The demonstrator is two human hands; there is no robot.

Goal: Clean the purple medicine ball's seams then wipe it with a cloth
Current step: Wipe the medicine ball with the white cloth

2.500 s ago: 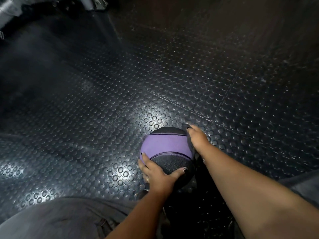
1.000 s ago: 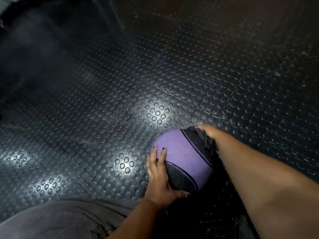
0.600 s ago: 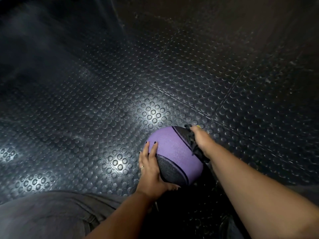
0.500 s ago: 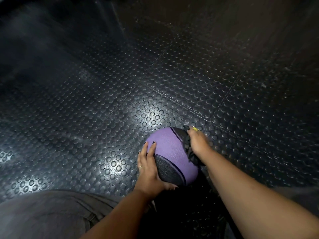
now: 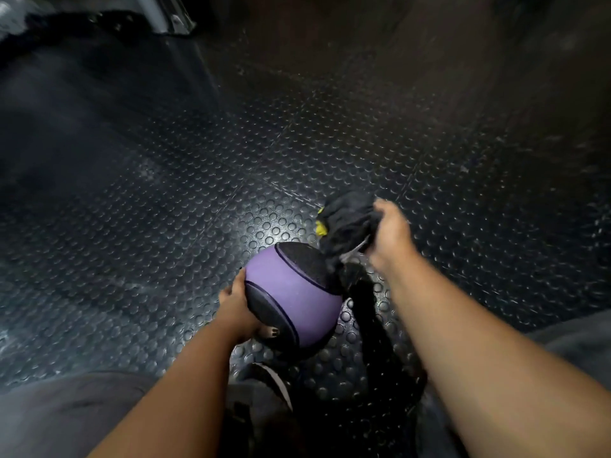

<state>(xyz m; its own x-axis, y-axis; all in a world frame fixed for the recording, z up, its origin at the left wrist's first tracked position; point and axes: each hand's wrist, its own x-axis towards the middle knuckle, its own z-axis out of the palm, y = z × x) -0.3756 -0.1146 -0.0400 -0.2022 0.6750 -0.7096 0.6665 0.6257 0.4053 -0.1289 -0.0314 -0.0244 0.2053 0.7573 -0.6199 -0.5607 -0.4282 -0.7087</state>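
**Desk:** What holds the purple medicine ball [image 5: 294,297]?

**Photographer:** The person's left grip [image 5: 236,309] cups it from the lower left. The fingers wrap behind the ball and a dark-nailed thumb [image 5: 271,332] presses on its near side. The ball is over the studded black floor [image 5: 158,209]. Whether it touches the floor cannot be told.

**Desk:** And the other arm?

**Photographer:** Up and to the right of the ball, the right grip [image 5: 391,234] is closed tight round a bunched dark cloth [image 5: 350,223]. That hand is blurred. A yellow patch [image 5: 320,228] shows at the cloth's left edge. The cloth's lower end hangs to the ball's upper right, by a black textured panel [image 5: 302,264]. It is too dark there to tell whether cloth and ball touch.

**Desk:** Anything more on the ball itself?

**Photographer:** A purple band runs between two black panels, and a dark seam line [image 5: 287,319] edges the nearer one.

**Desk:** And around it?

**Photographer:** Grey trouser fabric [image 5: 49,418] lies below and left of the ball. Directly below it is what looks like a dark shoe [image 5: 276,383] with a pale stripe. Far above and left of the ball, a grey metal frame leg [image 5: 158,14] meets the floor.
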